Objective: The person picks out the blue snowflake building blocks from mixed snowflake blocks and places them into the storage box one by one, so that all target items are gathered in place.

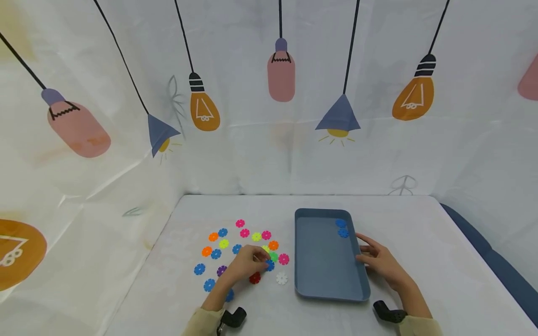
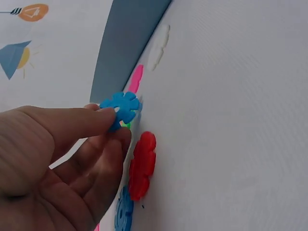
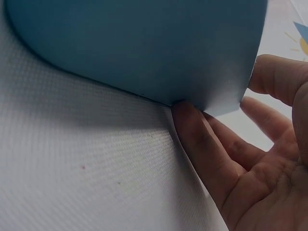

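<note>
My left hand [image 1: 248,263] pinches a blue flower-shaped plastic disc [image 2: 122,108] between thumb and fingertips, held just above the table. Under and around that hand lie loose discs of the same shape, among them a red disc [image 1: 254,278], a green disc [image 1: 274,257] and a purple disc [image 1: 221,270]. My right hand [image 1: 384,263] grips the right side of a grey-blue tray [image 1: 328,275]; its thumb lies over the rim and a fingertip meets the lower edge in the right wrist view. Two blue discs [image 1: 343,232] lie inside the tray, near its far right corner.
More discs in orange, pink, yellow and blue are scattered across the left half of the white table [image 1: 403,219]. A white disc [image 1: 281,278] lies between the left hand and the tray. A lamp-patterned sheet [image 1: 252,154] hangs behind the table.
</note>
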Tool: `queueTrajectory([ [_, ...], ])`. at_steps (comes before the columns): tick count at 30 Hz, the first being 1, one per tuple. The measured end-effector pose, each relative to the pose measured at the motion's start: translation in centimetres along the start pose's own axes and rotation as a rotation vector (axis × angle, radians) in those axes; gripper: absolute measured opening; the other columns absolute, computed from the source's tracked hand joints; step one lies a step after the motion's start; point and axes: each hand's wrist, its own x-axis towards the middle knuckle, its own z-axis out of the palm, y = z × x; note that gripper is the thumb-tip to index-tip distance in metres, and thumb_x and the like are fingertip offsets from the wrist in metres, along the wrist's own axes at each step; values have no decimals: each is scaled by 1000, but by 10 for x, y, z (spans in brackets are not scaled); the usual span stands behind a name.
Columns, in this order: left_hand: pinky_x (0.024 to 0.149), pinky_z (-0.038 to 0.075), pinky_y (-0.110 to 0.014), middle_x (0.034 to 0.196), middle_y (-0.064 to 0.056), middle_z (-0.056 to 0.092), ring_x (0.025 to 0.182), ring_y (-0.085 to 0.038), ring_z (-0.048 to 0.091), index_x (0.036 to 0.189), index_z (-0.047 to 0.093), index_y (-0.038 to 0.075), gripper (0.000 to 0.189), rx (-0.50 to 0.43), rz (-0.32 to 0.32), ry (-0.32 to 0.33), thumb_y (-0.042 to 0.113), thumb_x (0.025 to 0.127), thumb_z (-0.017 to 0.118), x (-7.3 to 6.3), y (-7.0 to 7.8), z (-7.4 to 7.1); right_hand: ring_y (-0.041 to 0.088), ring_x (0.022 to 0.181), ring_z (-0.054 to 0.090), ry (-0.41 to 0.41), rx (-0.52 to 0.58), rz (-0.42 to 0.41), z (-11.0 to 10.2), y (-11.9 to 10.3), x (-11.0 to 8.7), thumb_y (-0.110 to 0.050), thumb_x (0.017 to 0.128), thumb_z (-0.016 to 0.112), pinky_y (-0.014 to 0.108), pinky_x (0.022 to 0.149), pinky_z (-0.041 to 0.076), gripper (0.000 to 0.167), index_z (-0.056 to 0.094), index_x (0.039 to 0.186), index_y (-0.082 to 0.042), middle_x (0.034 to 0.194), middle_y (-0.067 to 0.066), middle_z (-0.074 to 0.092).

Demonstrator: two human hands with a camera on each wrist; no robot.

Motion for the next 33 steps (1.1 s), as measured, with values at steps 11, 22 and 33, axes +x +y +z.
queueTrajectory([
  [11, 70, 56, -28, 88, 0, 66, 82, -20, 62, 102, 74, 12, 19, -181, -85, 117, 22, 86, 76, 14, 6, 14, 37, 115, 55, 4, 11, -10, -1, 2, -1, -13, 90, 68, 44, 80, 54, 72, 32, 152, -12, 135, 30, 48],
  [22, 74, 57, -28, 93, -7, 67, 80, -18, 68, 108, 72, 4, 26, -411, -86, 156, 18, 86, 76, 28, 24, 31, 36, 113, 57, 20, -3, 20, 0, 3, -2, -15, 91, 68, 44, 81, 54, 70, 34, 152, -13, 135, 30, 48],
  [33, 72, 58, -33, 90, -11, 67, 80, -33, 70, 107, 70, -4, 25, -529, -54, 97, 11, 87, 73, 46, 53, 44, 35, 113, 57, 24, 0, -1, 4, 2, -4, -13, 91, 67, 42, 80, 54, 69, 34, 152, -11, 134, 30, 48],
])
